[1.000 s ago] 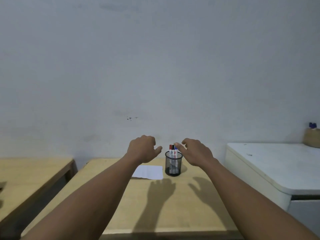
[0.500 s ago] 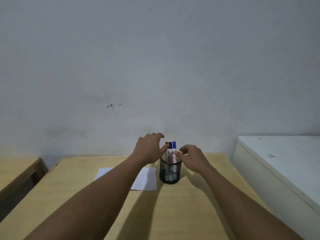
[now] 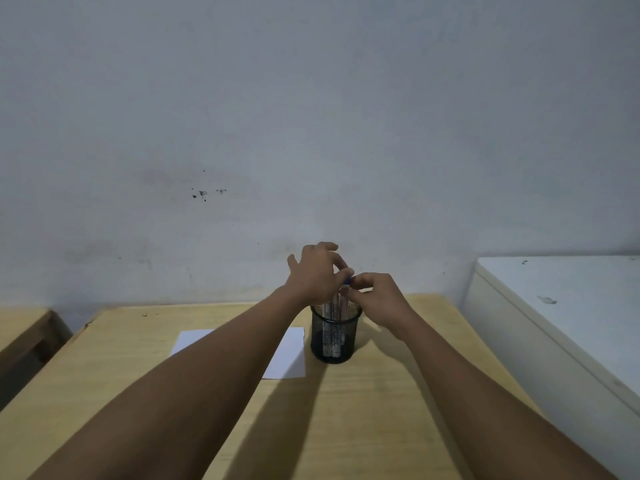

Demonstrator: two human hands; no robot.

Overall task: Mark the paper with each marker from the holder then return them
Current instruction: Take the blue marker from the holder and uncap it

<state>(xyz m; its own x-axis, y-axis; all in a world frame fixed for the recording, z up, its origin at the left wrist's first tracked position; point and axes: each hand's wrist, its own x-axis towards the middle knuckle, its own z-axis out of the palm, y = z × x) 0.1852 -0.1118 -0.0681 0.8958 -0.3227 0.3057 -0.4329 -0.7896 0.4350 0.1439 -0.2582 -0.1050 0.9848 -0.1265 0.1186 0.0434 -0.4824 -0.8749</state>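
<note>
The markers (image 3: 333, 308), pale-barrelled pens standing upright, sit inside a round black wire-mesh holder (image 3: 334, 336) on a light wooden table (image 3: 346, 410). Their barrels show through the mesh and above the rim; the caps are mostly hidden behind the fingers, and only a small bit of blue cap (image 3: 347, 280) peeks out at the top. How many markers there are cannot be counted here.

Both hands meet directly above the holder's mouth. The left hand (image 3: 317, 273) comes in from the left with its fingers curled down over the marker tops, thumb spread out to the side. The right hand (image 3: 377, 297) comes in from the right, with thumb and forefinger pinched together at the blue cap, the other fingers folded. Whether either hand truly grips a marker or only touches the caps cannot be told, as the fingers cover the contact.

Just left of the holder lies a white rectangular sheet of paper (image 3: 291, 355), flat on the table, partly covered by the left forearm. The paper's visible part bears no marks.

To the right of the table stands a white cabinet-like surface (image 3: 554, 306), close beside the table edge. At the far left is the corner of another wooden table (image 3: 20, 327). Behind everything rises a pale grey wall (image 3: 311, 116) with a few dark specks.
</note>
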